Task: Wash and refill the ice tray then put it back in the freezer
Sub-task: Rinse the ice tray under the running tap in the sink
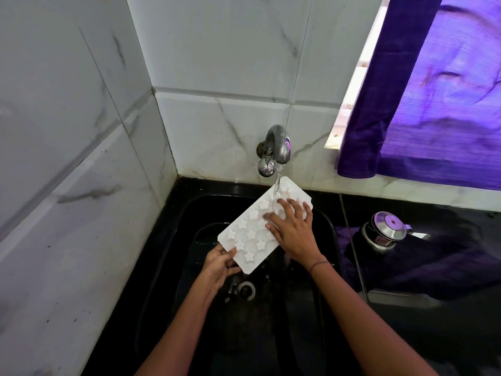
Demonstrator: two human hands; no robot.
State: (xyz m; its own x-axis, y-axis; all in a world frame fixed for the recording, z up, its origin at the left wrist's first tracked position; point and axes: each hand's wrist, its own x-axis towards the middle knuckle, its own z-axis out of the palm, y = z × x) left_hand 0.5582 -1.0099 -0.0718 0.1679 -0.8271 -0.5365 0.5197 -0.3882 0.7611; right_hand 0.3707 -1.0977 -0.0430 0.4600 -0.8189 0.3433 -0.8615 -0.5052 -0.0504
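A white ice tray [250, 229] with star-shaped moulds is held tilted over the black sink [329, 226], its bumpy underside facing me. Water runs from the steel tap [278, 145] onto the tray's far end. My left hand [217, 263] grips the tray's near corner, thumb on top and fingers underneath. My right hand [291, 226] lies flat on the tray's far half with fingers spread, right beside the stream.
The sink's drain [246, 290] lies below the tray. White marble tiles form the left and back walls. On the black counter to the right stands a steel pressure cooker [383, 232]. A purple curtain [439, 90] hangs over the window at upper right.
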